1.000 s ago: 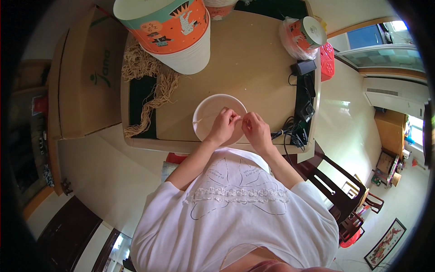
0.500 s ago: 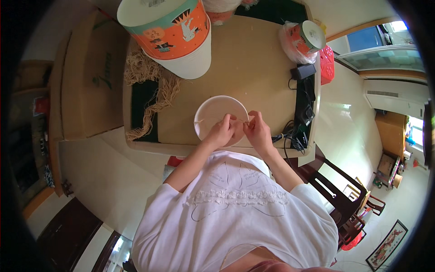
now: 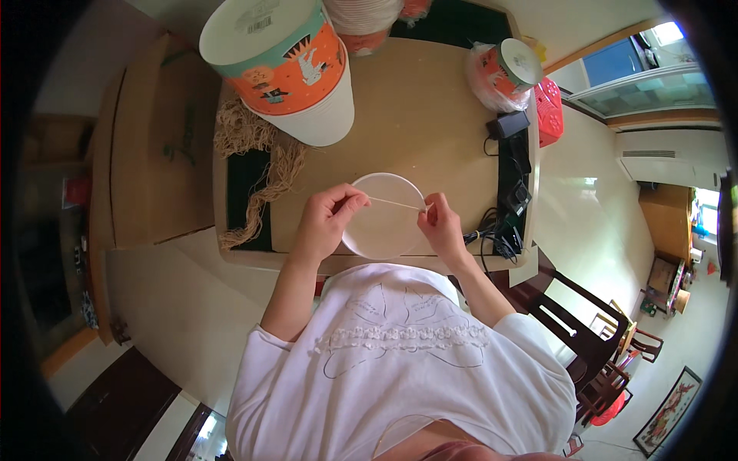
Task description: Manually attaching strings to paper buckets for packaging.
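A thin pale string (image 3: 396, 202) runs taut across the top of a round white paper bucket (image 3: 384, 238) at the table's near edge. My left hand (image 3: 326, 219) pinches one end at the bucket's left rim. My right hand (image 3: 443, 226) is closed on the string at the right rim, its fingertips near or touching the rim; which, I cannot tell exactly. The bucket's inside looks plain white. Farther left lies a tangled bundle of beige string (image 3: 280, 173), one long hank hanging toward the near edge.
Tall stacked orange-and-teal paper buckets (image 3: 296, 77) stand at the back left, with more stacked containers (image 3: 365, 19) behind. Wrapped paper tubs (image 3: 507, 73), a black power adapter (image 3: 508, 124) and dark cables (image 3: 500, 238) line the right edge. A cardboard box (image 3: 165, 146) stands left of the table (image 3: 330, 265).
My left hand has moved left, away from the right, and the string between them is now stretched straight. The right hand stays near the right rim. The view has shifted slightly.
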Motion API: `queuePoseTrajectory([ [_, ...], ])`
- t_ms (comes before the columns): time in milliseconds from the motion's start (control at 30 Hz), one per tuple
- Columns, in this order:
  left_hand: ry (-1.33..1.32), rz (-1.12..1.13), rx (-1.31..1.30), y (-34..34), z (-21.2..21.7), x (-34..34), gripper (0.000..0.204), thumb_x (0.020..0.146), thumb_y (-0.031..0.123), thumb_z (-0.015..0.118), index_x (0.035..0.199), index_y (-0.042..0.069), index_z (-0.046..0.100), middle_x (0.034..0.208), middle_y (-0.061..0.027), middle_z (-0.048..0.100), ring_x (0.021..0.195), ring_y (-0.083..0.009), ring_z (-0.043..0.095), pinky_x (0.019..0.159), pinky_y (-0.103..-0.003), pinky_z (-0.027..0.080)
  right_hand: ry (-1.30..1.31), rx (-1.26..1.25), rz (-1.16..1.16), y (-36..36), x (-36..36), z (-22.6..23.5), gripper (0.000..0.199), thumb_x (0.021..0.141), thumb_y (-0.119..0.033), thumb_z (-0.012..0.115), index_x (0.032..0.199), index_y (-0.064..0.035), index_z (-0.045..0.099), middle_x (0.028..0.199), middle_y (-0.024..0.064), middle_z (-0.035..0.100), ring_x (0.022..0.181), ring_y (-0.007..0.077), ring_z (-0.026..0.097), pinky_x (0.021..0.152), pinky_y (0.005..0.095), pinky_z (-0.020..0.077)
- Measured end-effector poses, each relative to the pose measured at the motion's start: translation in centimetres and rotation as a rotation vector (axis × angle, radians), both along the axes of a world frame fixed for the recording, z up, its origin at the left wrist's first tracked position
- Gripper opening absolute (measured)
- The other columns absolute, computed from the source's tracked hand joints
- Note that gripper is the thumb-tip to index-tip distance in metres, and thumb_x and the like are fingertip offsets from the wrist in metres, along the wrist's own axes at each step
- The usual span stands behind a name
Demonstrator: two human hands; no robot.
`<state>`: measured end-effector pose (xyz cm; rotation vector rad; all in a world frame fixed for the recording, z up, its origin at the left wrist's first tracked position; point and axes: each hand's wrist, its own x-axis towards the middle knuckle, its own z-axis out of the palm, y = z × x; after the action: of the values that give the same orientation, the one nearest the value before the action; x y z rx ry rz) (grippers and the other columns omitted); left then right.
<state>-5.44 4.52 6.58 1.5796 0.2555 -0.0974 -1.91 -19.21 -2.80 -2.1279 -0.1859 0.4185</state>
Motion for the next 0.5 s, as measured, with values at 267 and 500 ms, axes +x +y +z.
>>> queuePoseTrajectory([
  [267,-0.035,-0.026,-0.075,-1.9,-1.0,0.1,0.011,0.093,0.011,0.06,0.089,0.002,0.065,0.065,0.0073,0.05,0.056,-0.0005,0.037,0.05,-0.018,0.029,0.112,0.106,-0.2,-0.9,0.8,-0.5,0.022,0.083,-0.004,0.061,0.101,-0.0044,0.048,0.062,0.0054,0.052,0.056,0.0131,0.05,0.054,0.029,0.0437],
  [500,-0.257,0.053,0.325,-1.9,-3.4,4.8,0.009,0.088,0.01,0.064,0.087,0.001,0.064,0.077,-0.0063,0.061,0.063,-0.013,0.056,0.06,-0.026,0.046,0.071,0.069,-0.13,-1.9,0.3,-1.7,0.02,0.083,-0.004,0.062,0.098,-0.0037,0.049,0.061,0.0032,0.05,0.055,0.011,0.049,0.053,0.0276,0.0429],
])
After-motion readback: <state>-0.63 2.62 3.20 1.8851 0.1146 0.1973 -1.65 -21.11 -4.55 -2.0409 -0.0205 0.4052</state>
